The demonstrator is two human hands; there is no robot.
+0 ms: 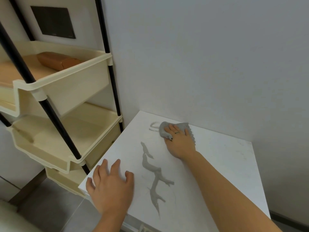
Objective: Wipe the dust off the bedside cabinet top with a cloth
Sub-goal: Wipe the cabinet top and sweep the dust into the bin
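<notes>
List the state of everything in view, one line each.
right hand: flat on cloth, at far edge
cloth: bunched, pressed down
left hand: spread, resting on cabinet top, near-left corner
cabinet top: grey streaks down middle
brown case: lying in upper tray

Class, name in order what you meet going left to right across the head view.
Brown case → left hand → grey streak → right hand pressing the cloth → bare cabinet top.
</notes>
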